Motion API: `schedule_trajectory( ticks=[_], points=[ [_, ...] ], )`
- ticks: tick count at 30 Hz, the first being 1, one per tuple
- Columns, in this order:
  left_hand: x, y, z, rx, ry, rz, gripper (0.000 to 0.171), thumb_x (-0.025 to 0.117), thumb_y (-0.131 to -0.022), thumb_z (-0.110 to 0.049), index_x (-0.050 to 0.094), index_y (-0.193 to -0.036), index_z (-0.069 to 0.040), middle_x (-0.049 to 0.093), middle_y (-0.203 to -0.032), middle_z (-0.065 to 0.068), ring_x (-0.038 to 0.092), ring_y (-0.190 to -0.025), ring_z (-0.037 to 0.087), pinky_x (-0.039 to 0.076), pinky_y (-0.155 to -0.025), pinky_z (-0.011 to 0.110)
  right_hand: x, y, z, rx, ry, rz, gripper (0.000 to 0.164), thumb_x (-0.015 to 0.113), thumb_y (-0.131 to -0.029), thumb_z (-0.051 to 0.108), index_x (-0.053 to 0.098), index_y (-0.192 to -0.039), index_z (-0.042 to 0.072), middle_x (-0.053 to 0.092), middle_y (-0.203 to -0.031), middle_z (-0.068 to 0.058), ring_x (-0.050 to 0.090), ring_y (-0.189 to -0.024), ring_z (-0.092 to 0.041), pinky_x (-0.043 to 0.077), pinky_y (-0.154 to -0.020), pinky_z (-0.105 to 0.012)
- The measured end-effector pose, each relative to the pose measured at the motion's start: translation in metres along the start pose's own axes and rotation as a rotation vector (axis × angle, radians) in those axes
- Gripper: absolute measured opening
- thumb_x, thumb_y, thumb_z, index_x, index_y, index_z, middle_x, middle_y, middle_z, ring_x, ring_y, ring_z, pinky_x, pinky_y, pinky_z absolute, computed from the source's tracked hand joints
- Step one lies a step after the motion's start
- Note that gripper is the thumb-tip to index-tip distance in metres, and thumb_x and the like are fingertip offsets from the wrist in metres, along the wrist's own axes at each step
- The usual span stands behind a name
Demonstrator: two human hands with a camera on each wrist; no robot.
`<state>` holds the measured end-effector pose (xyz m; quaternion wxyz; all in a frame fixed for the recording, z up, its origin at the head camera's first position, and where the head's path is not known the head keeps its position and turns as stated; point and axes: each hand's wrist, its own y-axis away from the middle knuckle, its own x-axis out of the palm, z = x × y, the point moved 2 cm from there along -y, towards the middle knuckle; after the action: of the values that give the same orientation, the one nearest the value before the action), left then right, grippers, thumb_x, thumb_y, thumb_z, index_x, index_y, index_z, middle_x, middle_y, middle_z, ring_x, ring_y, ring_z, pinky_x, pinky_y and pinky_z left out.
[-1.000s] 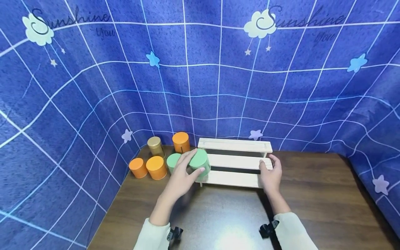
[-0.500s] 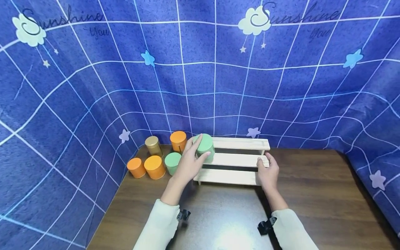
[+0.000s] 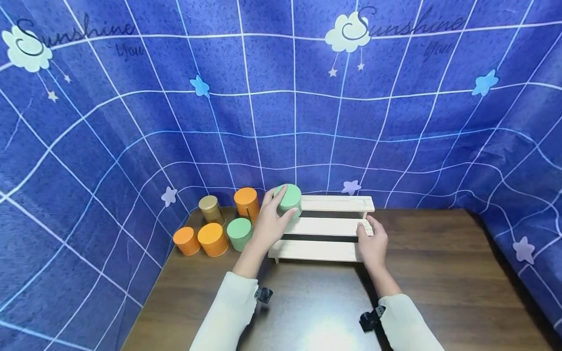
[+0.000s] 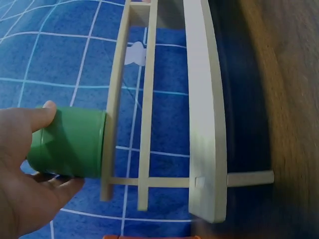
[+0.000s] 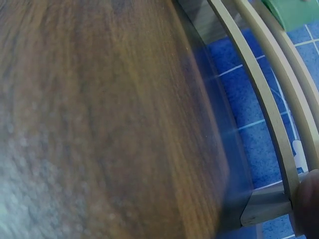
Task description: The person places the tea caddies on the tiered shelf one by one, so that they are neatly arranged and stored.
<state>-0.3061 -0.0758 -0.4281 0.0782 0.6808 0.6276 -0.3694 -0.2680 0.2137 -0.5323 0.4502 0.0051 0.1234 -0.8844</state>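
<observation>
My left hand [image 3: 269, 223] grips a green canister [image 3: 291, 199] at the left end of the three-tier wooden shelf [image 3: 325, 227]. In the left wrist view the thumb and fingers wrap the canister [image 4: 75, 142], whose base is right at the top plank. At the shelf's right end, my right hand [image 3: 374, 244] holds the rack, its thumb over the middle plank. Only a blurred fingertip of that hand shows at the lower right edge of the right wrist view, beside the planks [image 5: 261, 97].
Left of the shelf stand a second green canister [image 3: 239, 235], two shorter orange canisters [image 3: 212, 241], a gold tin [image 3: 211, 209] and a taller orange canister [image 3: 246, 201]. A blue patterned cloth [image 3: 272, 117] hangs behind the wooden table [image 3: 421, 273].
My left hand has raised the green canister from beside the lower tiers to the top plank's left end. The right hand keeps its hold on the shelf. The head view has shifted slightly.
</observation>
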Motion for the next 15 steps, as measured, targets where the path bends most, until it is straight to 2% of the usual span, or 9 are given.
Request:
schedule_trajectory(
  ticks=[4,10,15],
  points=[
    [0.003,-0.009,0.003,-0.016,-0.013,-0.025,0.075,0.075,-0.098,-0.039,0.04,-0.164,-0.028,0.042,-0.164,0.008,0.05,-0.148,0.032,0.045,-0.121,0.054,0.001,0.001,0.0,0.006,-0.007,0.005,0.045,0.066,-0.096,0.008,0.063,-0.138,-0.008,0.063,-0.142,-0.03,0.054,-0.142,-0.041,0.038,-0.125,-0.054],
    [0.005,-0.03,0.014,-0.036,0.03,-0.028,0.089,0.079,-0.094,-0.042,0.031,-0.167,-0.021,0.046,-0.165,0.009,0.049,-0.15,0.033,0.042,-0.123,0.055,-0.001,-0.002,0.001,-0.015,-0.022,-0.013,0.045,0.066,-0.095,0.006,0.063,-0.138,-0.009,0.062,-0.143,-0.031,0.056,-0.14,-0.04,0.041,-0.122,-0.054],
    [0.006,-0.036,0.022,-0.047,0.064,-0.027,0.091,0.082,-0.092,-0.042,0.032,-0.166,-0.022,0.051,-0.161,0.011,0.051,-0.148,0.034,0.043,-0.122,0.055,0.0,-0.003,-0.001,-0.006,-0.002,0.002,0.045,0.066,-0.096,0.008,0.063,-0.139,-0.008,0.063,-0.144,-0.03,0.056,-0.14,-0.038,0.042,-0.122,-0.052]
  ],
)
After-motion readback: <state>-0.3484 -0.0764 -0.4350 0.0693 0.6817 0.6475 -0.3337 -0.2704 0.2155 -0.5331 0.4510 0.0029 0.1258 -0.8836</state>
